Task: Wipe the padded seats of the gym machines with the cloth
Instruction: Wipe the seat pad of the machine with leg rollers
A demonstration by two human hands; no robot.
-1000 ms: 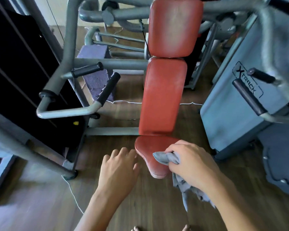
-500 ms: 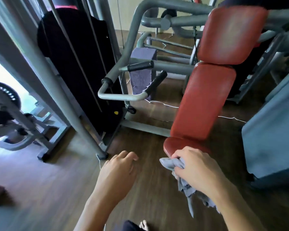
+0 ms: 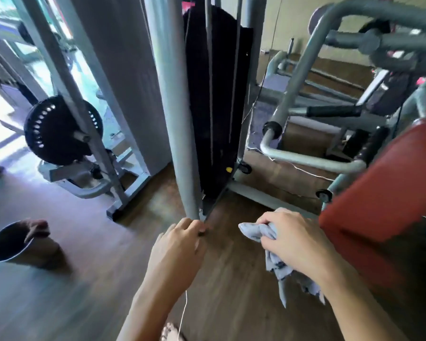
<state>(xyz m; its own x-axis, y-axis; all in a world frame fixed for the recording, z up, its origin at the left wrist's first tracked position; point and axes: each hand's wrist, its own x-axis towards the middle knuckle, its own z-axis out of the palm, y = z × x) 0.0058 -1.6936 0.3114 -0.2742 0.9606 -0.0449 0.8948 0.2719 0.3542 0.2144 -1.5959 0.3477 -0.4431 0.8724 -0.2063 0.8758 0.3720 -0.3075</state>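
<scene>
Head view, left to right: I see a dark bucket (image 3: 22,244) on the wooden floor (image 3: 84,286), well left of my left hand (image 3: 177,252). Its fingers curl loosely just below the grey post (image 3: 177,119); I cannot tell if they touch it. My right hand (image 3: 298,244) grips the grey cloth (image 3: 253,231) in curled fingers, its tail hanging below them. The red padded seat (image 3: 384,193) lies just right of those fingers, apart from them.

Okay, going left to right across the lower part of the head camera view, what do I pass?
bucket → left hand → right hand gripping the cloth → red pad
</scene>
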